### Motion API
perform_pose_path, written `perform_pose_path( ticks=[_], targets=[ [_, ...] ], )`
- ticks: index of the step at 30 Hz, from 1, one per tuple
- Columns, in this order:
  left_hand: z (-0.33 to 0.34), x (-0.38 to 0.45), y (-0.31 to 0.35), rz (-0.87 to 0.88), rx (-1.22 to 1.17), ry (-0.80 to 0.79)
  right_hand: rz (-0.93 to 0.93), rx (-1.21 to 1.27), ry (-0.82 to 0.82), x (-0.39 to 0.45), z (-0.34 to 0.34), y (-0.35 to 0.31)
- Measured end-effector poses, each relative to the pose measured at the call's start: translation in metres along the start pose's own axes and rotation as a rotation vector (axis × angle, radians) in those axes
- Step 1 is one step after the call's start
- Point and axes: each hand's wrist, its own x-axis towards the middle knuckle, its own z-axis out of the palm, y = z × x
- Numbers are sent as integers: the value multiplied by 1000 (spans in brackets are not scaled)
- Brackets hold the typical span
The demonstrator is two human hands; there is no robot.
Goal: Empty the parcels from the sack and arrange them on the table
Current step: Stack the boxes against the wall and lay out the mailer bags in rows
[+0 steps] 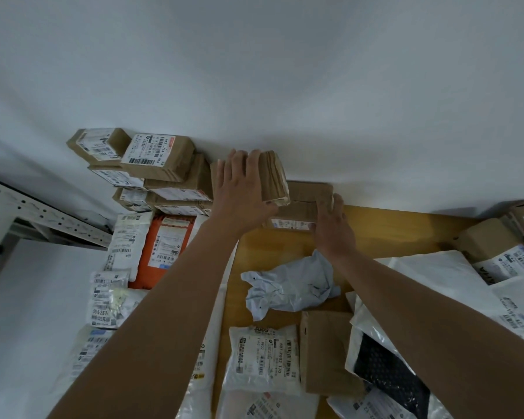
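Stage: a brown cardboard parcel (274, 176) was being set upright against the white wall (285, 71), at the far edge of the desk (390, 225).
Left hand (242, 189): laid flat on the parcel's near face, fingers (239, 160) straight and slightly spread, thumb at the lower edge.
Right hand (333, 228): fingers extended and apart, resting on the flat carton (303, 204) beneath and just right of the parcel; nothing was gripped.
Key relation: the parcel lay directly under the left fingers, its long axis running up the wall; the left hand was judged nearer.
Neighbours: a stack of boxes (152, 167) stood just left; an orange mailer (164, 249) and a crumpled grey bag (291, 285) lay nearer.
Sack: could not be identified with certainty.
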Motion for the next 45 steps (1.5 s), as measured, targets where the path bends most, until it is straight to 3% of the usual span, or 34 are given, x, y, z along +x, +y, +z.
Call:
perform_pose_path(
  ticks=[3,6,9,13,22,25,32,37,45],
  targets=[
    [6,0,1,14,26,-15,-50,-58,46,-2,-5,-1],
    [19,0,3,68,73,-54,-261,77,104,-1,-18,-15],
    [32,3,0,96,86,-60,-284,247,41,13,-27,-41],
    [46,-2,-10,72,30,-40,-321,272,-72,28,-30,-60],
    [59,-50,-17,-512,-389,370,-336,223,-102,37,-31,-88],
    [55,-48,-22,-682,-622,340,-294,217,-73,37,-27,-96],
    [46,-46,-31,-793,-879,298,-280,234,-4,33,-17,-110],
    [44,-44,-31,-773,-974,231,-316,242,-14,29,-14,-121],
    [51,-42,6,-665,-787,295,-276,166,51,9,-29,-73]
  ],
)
